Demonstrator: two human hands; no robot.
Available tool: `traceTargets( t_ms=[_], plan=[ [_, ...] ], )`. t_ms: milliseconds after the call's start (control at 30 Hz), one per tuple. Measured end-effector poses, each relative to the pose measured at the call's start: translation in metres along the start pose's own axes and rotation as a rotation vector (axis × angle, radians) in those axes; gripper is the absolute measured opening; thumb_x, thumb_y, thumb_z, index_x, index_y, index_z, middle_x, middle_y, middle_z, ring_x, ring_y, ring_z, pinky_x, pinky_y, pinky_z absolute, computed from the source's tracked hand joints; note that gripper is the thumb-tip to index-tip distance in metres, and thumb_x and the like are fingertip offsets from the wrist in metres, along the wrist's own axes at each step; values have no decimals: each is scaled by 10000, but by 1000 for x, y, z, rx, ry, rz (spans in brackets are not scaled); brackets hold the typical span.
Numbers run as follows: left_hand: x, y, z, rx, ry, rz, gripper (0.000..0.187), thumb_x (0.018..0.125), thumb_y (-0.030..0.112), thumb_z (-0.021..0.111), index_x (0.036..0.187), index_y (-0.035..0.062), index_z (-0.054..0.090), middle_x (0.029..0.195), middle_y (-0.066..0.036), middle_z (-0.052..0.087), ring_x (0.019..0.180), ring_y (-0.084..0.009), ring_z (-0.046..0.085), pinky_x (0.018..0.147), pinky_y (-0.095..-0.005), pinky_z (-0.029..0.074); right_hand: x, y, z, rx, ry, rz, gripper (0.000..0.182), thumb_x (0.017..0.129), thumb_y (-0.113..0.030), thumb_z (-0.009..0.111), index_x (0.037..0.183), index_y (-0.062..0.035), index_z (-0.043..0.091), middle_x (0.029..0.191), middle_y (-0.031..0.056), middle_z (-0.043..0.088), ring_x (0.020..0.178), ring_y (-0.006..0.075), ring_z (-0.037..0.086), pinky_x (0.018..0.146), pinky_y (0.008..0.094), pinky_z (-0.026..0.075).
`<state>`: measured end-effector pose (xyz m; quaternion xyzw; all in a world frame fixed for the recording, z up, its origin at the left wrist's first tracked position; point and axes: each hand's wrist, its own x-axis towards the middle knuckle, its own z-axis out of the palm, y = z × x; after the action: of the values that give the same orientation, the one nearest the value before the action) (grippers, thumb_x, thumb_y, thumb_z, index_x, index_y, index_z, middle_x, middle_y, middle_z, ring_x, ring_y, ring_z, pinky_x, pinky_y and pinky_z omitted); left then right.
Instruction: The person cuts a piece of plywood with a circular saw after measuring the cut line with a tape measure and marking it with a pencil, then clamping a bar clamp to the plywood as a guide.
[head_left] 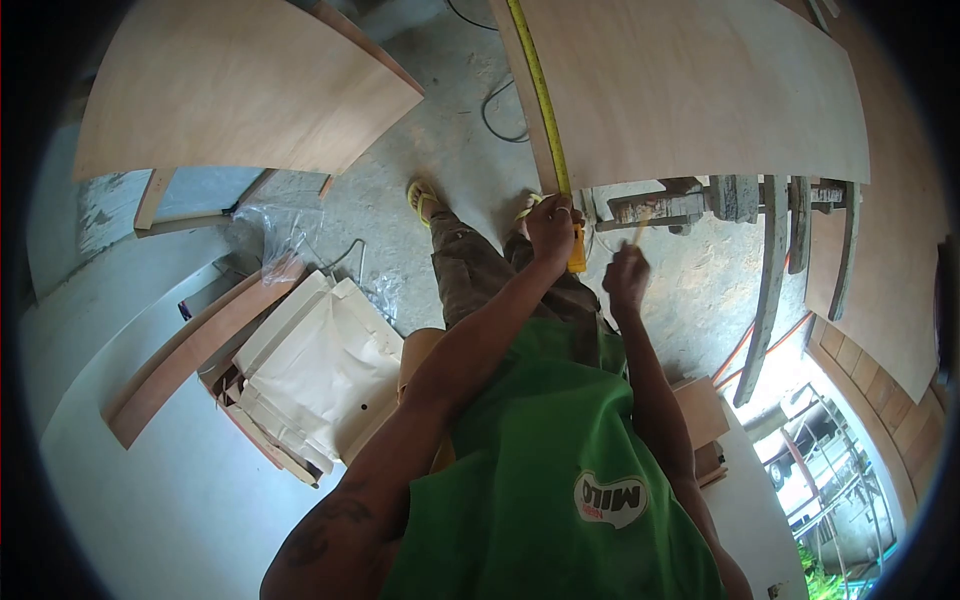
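My left hand (553, 232) is closed around a yellow tape measure (577, 250) at the near edge of a plywood sheet (700, 90). Its yellow blade (543, 95) runs out along the sheet's left side, away from me. To the right, my right hand (627, 278) is closed on a thin pencil (641, 228) that points up toward the sheet; it is slightly blurred. That hand is apart from the plywood.
Another plywood sheet (240, 85) lies at the upper left. Wooden supports (770, 290) stick out under the right sheet. An opened cardboard box (320, 360) stands at lower left, near clear plastic wrap (275, 235). A dark cable (492, 115) lies on the concrete floor.
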<state>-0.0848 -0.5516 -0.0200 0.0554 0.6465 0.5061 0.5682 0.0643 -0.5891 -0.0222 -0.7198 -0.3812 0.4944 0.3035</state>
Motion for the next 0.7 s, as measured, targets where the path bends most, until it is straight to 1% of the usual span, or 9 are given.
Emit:
traceTargets(
  t_ms=[67,167,267,300,400,467,600,667,700],
  plan=[
    [0,1,-1,-90,-9,-40,203,903,167,536,959,-18,598,707,-86,604,589,-161,604,536,-298,502,-3,-23,-4,403,29,51,323,936,-342,455,753,-78,491,540,4,446,453,96,434,426,264,379],
    [-1,4,-1,-125,-10,-90,195,901,161,535,957,-15,597,709,-82,598,599,-166,606,541,-308,504,5,-62,3,438,122,25,348,954,-346,448,767,-57,502,548,14,462,461,88,444,431,252,378],
    [-3,5,-2,-135,-33,-73,181,901,152,529,937,-10,601,705,-68,587,601,-160,602,538,-313,507,-4,-99,23,236,183,-173,329,951,-282,495,718,-50,489,533,-7,447,449,91,434,444,260,389],
    [-3,5,-2,-129,-38,-74,181,901,152,529,937,-10,601,705,-68,587,601,-160,602,538,-313,507,-1,-95,28,270,143,-223,269,951,-239,517,774,-36,523,549,-2,478,452,78,444,452,234,392],
    [5,-8,-5,-114,-36,23,171,899,143,527,908,-9,605,726,-62,584,604,-154,591,549,-295,497,-5,-109,49,245,119,-342,175,919,-167,565,901,6,584,609,26,565,584,126,618,538,248,486],
    [14,-17,-12,155,7,197,179,853,75,513,884,-61,624,766,-96,606,668,-155,598,590,-269,477,-6,-102,62,324,114,-322,185,899,-158,593,930,25,599,697,62,626,666,143,654,597,260,514],
    [-5,-9,-20,-23,-91,85,191,859,102,498,878,-47,615,817,-79,608,739,-145,586,628,-264,457,-25,-103,74,121,39,-291,225,878,-172,604,945,42,628,933,161,667,740,171,661,676,272,514],
    [-2,-7,-28,421,-225,529,160,900,123,473,846,11,573,756,-59,576,639,-153,560,579,-275,472,-26,-99,82,23,10,-505,213,885,-142,542,967,35,628,924,207,653,791,260,667,715,309,519],
    [9,-27,-31,-199,-339,134,115,893,129,475,850,54,549,751,-56,567,618,-175,551,568,-296,470,-34,-100,87,-67,-14,-464,215,865,-128,508,997,24,584,927,216,622,877,351,618,766,392,493]
  ],
)
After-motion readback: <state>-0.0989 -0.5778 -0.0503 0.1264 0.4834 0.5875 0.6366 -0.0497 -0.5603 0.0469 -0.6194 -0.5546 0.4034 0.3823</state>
